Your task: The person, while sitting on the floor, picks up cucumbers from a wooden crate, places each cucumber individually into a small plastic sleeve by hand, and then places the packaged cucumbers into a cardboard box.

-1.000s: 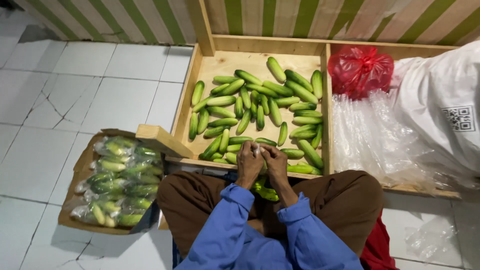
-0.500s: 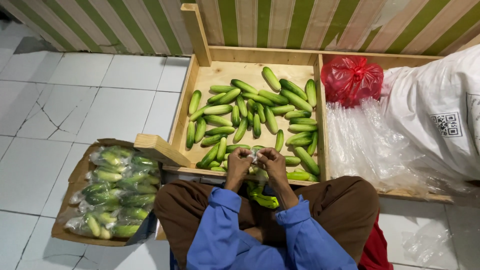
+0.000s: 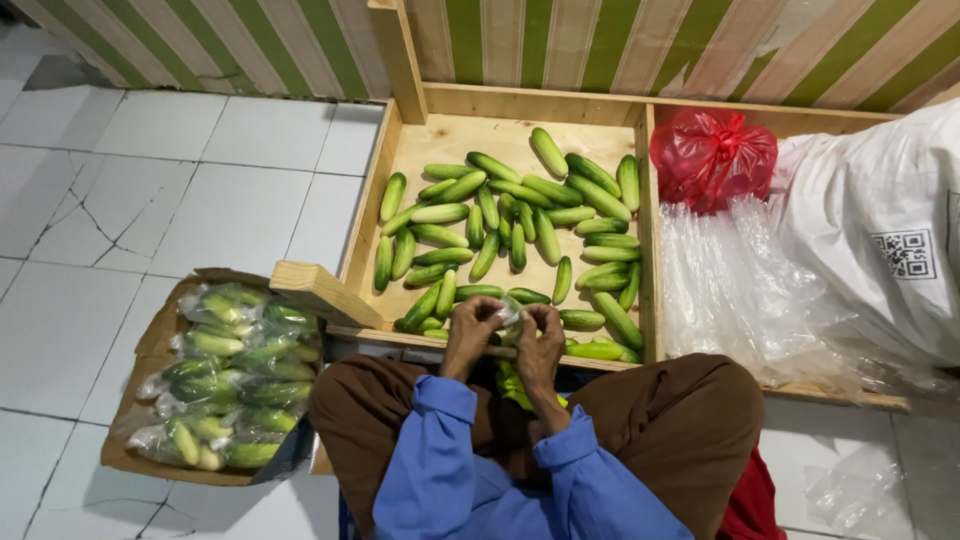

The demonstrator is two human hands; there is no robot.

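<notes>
Over white floor tiles (image 3: pixel 200 200), clear bag top (image 3: pixel 511 318) pinched between left hand (image 3: pixel 472 328) and right hand (image 3: pixel 541 340) grips.

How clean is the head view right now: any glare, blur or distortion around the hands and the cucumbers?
Head view: even, soft light; cucumbers in the wooden tray sharp; left hand and right hand slightly soft; clear plastic bags show pale glare; wide-angle bending at the edges.

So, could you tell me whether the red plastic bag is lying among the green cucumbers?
No, the red plastic bag lies beyond the wooden divider, apart from the green cucumbers.
</notes>
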